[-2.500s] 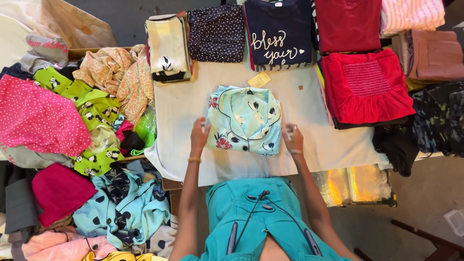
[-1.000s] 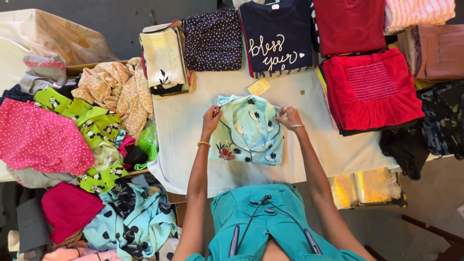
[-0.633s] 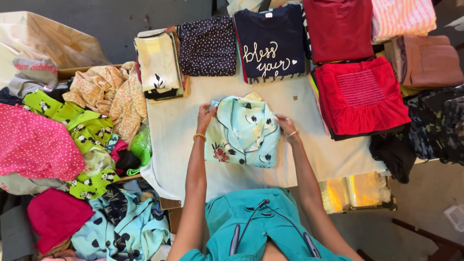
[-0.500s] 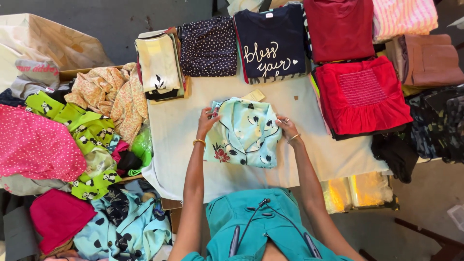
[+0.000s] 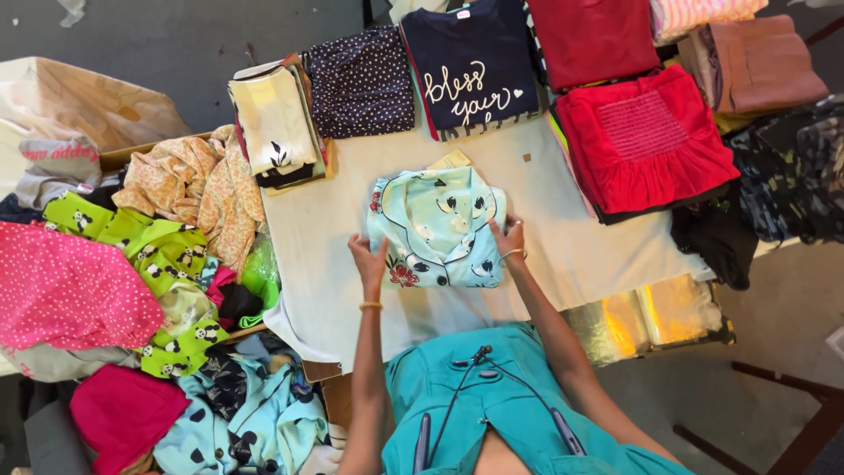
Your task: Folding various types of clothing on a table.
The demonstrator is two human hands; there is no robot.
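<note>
A light blue patterned garment [image 5: 437, 227], folded into a rough square, lies in the middle of a table covered with a white cloth [image 5: 325, 264]. My left hand [image 5: 367, 259] rests flat at its left lower edge, fingers spread. At the garment's right edge my right hand [image 5: 508, 238] touches the fabric with fingers apart. A small yellow card [image 5: 449, 161] peeks out from behind the garment's far edge.
Folded clothes line the far side: a cream piece [image 5: 274, 123], a dotted dark one [image 5: 362, 81], a navy shirt [image 5: 472, 66], red ones [image 5: 644, 141]. A heap of loose clothes [image 5: 132, 264] lies at the left. A brown folded piece [image 5: 756, 66] is far right.
The garment has been folded smaller and shifted slightly. My hands went up its sides, then came back down to its lower left and right edges.
</note>
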